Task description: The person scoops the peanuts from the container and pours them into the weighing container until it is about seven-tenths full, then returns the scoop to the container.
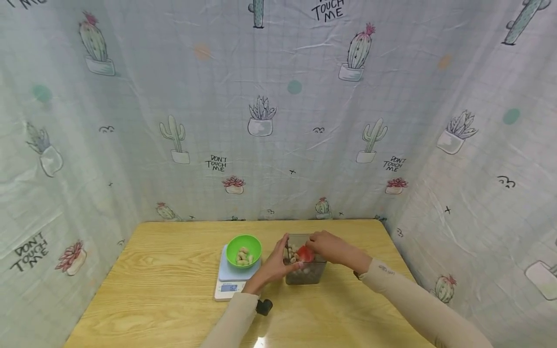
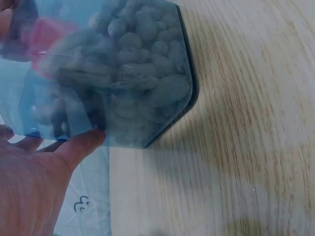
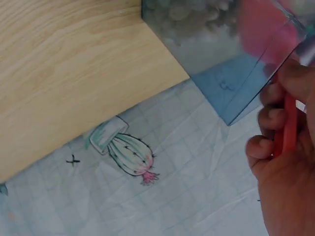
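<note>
A clear, smoky plastic container (image 1: 310, 278) of unshelled peanuts (image 2: 147, 69) stands on the table. My left hand (image 1: 274, 263) grips its left side, thumb at the near rim and the other fingers along the side wall. With my right hand (image 1: 332, 247) I hold a red scoop (image 1: 305, 254) by its handle (image 3: 289, 130), fingers curled round it at the container's right rim. The scoop's bowl is down inside the container, among the peanuts, seen through the wall in the left wrist view.
Left of the container, a green bowl (image 1: 256, 246) with several peanuts (image 1: 244, 257) sits on a kitchen scale (image 1: 227, 275). The scale's display is lit and seems to read 162. A cactus-print curtain (image 1: 278, 159) hangs behind and beside the wooden table (image 1: 165, 280).
</note>
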A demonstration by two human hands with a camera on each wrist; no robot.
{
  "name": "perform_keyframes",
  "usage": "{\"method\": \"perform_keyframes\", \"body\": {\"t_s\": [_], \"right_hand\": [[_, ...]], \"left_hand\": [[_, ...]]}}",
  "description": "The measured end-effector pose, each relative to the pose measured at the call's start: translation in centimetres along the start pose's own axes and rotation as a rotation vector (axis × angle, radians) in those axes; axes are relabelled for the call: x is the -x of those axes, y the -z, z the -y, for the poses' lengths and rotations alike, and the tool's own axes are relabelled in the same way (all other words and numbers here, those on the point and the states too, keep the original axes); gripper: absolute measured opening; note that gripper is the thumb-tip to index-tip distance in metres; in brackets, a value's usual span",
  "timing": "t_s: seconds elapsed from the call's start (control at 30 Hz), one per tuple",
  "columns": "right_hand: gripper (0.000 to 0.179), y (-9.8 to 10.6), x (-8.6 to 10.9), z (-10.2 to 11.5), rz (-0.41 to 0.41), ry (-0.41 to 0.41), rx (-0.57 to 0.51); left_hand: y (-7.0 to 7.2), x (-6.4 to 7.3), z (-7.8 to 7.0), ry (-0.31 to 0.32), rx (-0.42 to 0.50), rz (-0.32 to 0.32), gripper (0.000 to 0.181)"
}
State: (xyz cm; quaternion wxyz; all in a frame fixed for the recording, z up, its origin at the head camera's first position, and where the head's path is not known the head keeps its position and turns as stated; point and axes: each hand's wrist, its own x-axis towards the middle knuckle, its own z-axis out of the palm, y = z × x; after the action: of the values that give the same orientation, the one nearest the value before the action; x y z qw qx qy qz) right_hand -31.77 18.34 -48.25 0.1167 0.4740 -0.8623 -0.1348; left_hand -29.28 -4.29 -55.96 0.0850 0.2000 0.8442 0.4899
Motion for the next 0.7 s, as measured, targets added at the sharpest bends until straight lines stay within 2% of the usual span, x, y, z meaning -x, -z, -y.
{"method": "perform_keyframes", "body": {"t_s": [0.2,0.4,0.57,0.7], "right_hand": [[0.010,-0.3,-0.4,-0.2,-0.070,0.003,-0.090],[0.007,-0.9,-0.3,-0.5,-0.090,-0.064,-0.250],[0.006,-1.9,-0.1,0.1,-0.128,-0.035,-0.258],[0.009,-2.2,0.5,0.1,-0.133,-0.094,-0.356]], "left_hand": [[-0.2,-0.1,0.0,-0.002,0.014,-0.006,0.107],[-0.1,-0.1,0.0,-0.002,0.012,-0.019,0.107],[-0.2,0.1,0.0,-0.004,0.018,-0.012,0.107],[-0.2,0.1,0.1,-0.006,0.017,-0.015,0.107]]}}
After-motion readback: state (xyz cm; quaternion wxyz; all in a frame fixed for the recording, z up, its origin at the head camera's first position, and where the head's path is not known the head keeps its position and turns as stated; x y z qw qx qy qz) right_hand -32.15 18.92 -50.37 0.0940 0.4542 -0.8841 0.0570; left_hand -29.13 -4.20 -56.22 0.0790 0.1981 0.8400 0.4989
